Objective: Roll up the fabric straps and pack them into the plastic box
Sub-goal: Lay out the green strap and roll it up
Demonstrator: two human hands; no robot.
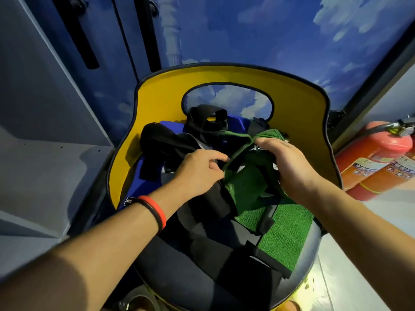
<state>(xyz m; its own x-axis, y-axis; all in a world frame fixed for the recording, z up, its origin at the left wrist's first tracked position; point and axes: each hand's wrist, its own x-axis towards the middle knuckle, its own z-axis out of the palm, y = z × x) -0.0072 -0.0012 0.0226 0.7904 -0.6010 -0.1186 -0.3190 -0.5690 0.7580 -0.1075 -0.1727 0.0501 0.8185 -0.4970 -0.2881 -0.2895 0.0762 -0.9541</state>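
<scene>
The only thing that held the straps was the yellow chair [161,97]: its seat carried a loose heap of them, up against the backrest with its oval cut-out. The green strap [244,187] sat on the right half of the seat. Its long axis ran from the backrest towards the seat's front edge, with the far end lifted and folded over and the near end spread flat at the front right of the seat. Black straps [202,232] covered the middle and front left of the seat, and more black loops stood up close to the backrest. Blue fabric [150,173] showed beneath them at the left side of the seat.

Our left hand [197,171] pinched the dark-trimmed left edge of the green strap between thumb and forefinger. Our right hand [289,167] had its fingers curled over the raised far fold of the same strap and gripped it.

Two red fire extinguishers [377,158] leaned just right of the chair.
</scene>
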